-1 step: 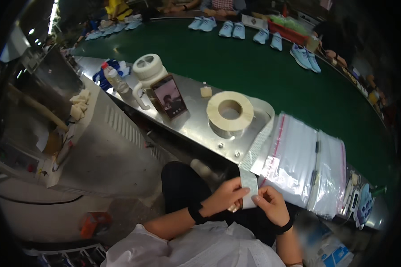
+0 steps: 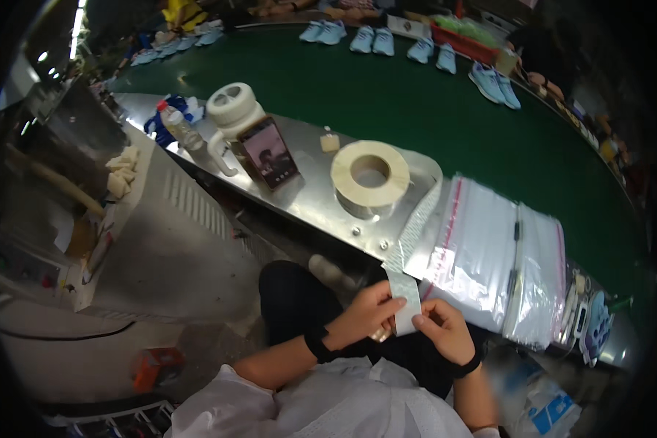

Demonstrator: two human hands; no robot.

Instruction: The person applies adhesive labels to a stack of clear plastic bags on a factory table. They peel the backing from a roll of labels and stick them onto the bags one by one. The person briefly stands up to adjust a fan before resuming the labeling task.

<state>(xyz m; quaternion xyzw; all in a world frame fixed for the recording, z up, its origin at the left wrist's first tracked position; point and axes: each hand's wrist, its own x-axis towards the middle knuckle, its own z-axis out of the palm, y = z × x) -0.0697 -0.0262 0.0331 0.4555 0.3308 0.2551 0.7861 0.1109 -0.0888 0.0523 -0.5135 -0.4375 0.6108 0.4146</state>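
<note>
A strip of pale labels runs down over the table edge from a large cream label roll. My left hand pinches the strip's left side, thumb on top. On the strip's right side, near its lower end, my right hand grips it between thumb and fingers. The roll lies flat on the metal table. Just right of the strip lies a stack of clear plastic bags with pink edges.
A phone leans on a white jug, beside a red-capped bottle. Beyond the metal ledge runs a green belt with light blue shoes along its far side, where people sit. A metal cabinet stands at left.
The whole view has shifted slightly, so the table and its things sit a little higher and further left. Both hands keep their grip on the label strip.
</note>
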